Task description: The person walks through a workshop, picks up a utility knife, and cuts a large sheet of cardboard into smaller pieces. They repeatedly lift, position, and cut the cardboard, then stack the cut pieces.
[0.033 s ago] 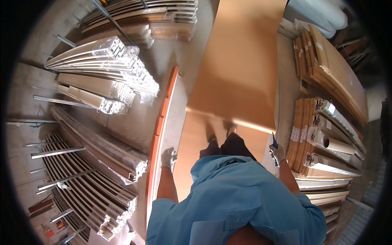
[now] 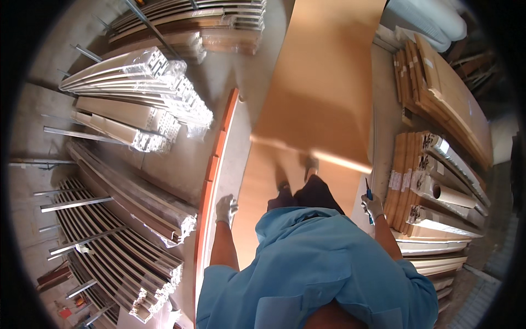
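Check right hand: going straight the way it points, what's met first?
Probably the near right corner of the upper brown sheet, just ahead of the blue-handled tool in the right hand; height is unclear, so it could pass beneath.

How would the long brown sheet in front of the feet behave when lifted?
The brown sheet would probably flex: its shading suggests a bend near the feet. It is likely light for its size, given its thin near edge.

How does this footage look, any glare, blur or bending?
Head view: glare whitens the plastic-wrapped profile ends at upper left; head view: the upper brown sheet has a blurred near edge; head view: long slats at lower left look curved.
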`<action>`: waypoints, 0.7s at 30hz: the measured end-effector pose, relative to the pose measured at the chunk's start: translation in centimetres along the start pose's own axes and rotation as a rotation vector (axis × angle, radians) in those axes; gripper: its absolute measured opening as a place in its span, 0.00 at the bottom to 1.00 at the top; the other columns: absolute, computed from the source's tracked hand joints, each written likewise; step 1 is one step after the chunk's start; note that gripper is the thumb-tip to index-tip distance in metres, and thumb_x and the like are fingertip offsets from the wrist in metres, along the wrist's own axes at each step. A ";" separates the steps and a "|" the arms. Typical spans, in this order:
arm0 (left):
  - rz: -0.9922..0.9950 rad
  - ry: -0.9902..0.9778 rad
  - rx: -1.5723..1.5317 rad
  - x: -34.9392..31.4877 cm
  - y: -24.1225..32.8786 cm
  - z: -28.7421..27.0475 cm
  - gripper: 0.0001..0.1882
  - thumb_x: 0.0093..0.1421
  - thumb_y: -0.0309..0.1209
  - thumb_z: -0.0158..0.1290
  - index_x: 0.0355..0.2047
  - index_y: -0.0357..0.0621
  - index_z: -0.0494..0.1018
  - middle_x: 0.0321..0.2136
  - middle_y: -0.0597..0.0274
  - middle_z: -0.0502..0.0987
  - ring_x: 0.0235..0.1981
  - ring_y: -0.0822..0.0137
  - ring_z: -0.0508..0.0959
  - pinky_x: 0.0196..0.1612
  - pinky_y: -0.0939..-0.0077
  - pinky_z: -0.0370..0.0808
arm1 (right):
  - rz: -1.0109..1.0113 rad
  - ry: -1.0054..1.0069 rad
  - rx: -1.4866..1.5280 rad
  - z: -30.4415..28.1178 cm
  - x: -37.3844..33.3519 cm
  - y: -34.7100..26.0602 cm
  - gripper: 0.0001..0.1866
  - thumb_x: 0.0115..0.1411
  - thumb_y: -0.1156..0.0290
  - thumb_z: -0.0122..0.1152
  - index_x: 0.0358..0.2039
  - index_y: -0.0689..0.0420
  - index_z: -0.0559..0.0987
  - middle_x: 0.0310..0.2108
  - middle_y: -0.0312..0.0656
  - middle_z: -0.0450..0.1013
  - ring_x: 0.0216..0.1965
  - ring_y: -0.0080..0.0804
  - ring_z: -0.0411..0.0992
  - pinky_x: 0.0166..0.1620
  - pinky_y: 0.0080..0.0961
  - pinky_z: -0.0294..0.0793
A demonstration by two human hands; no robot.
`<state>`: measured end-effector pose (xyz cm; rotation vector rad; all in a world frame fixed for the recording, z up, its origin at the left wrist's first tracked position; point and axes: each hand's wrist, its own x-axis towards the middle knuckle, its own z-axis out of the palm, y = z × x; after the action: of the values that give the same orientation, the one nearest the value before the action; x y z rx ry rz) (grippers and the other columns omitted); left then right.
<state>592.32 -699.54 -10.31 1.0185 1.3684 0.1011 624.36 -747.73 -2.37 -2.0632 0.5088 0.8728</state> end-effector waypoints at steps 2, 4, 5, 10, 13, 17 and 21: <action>-0.020 -0.044 -0.042 0.9 2.2 1.8 0.17 0.56 0.39 0.55 0.41 0.41 0.71 0.32 0.57 0.76 0.26 0.63 0.76 0.31 0.69 0.75 | -0.025 0.010 0.011 -0.3 0.5 -0.5 0.09 0.57 0.67 0.59 0.33 0.56 0.71 0.18 0.36 0.67 0.12 0.20 0.62 0.14 0.19 0.60; -0.017 -0.042 -0.054 1.1 2.9 3.0 0.17 0.56 0.39 0.54 0.41 0.42 0.72 0.32 0.58 0.76 0.27 0.63 0.76 0.31 0.69 0.75 | 0.006 -0.008 0.022 -0.5 1.3 -1.5 0.10 0.56 0.67 0.60 0.33 0.56 0.71 0.17 0.35 0.67 0.12 0.19 0.61 0.13 0.19 0.59; -0.037 -0.041 -0.061 1.0 2.7 3.4 0.16 0.56 0.39 0.54 0.41 0.42 0.71 0.31 0.58 0.75 0.26 0.64 0.76 0.30 0.70 0.75 | 0.031 0.001 0.025 -0.5 1.8 -2.1 0.10 0.56 0.67 0.61 0.33 0.57 0.70 0.17 0.35 0.67 0.11 0.19 0.61 0.13 0.19 0.59; -0.166 -0.008 -0.106 0.3 -1.7 3.6 0.13 0.56 0.36 0.55 0.37 0.42 0.71 0.27 0.58 0.73 0.21 0.65 0.73 0.22 0.74 0.72 | -0.061 -0.087 0.011 -0.2 4.3 -5.2 0.10 0.56 0.66 0.61 0.32 0.56 0.70 0.17 0.34 0.66 0.12 0.19 0.61 0.14 0.18 0.58; -0.298 -0.001 -0.137 -0.1 -4.5 3.1 0.10 0.56 0.35 0.54 0.33 0.43 0.69 0.24 0.59 0.72 0.17 0.66 0.71 0.19 0.75 0.69 | -0.087 -0.121 0.031 0.2 6.0 -6.7 0.10 0.56 0.67 0.61 0.31 0.55 0.69 0.16 0.33 0.65 0.12 0.18 0.60 0.14 0.17 0.56; -0.401 -0.018 -0.148 0.1 -5.1 2.9 0.09 0.58 0.34 0.54 0.30 0.44 0.68 0.20 0.60 0.70 0.14 0.66 0.69 0.15 0.75 0.67 | -0.053 -0.141 0.111 -0.1 8.1 -7.3 0.09 0.56 0.67 0.60 0.30 0.53 0.69 0.16 0.32 0.64 0.12 0.17 0.59 0.13 0.18 0.55; -0.378 -0.007 -0.019 2.6 -0.6 5.5 0.09 0.60 0.38 0.52 0.30 0.48 0.69 0.19 0.62 0.70 0.16 0.65 0.71 0.19 0.73 0.70 | -0.029 -0.112 0.171 -1.6 9.7 -6.1 0.09 0.55 0.67 0.60 0.29 0.53 0.69 0.14 0.30 0.63 0.11 0.17 0.58 0.13 0.18 0.55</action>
<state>597.30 -701.31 -13.43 0.7281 1.5275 -0.1704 635.37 -745.89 -5.58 -1.8515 0.4751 0.8908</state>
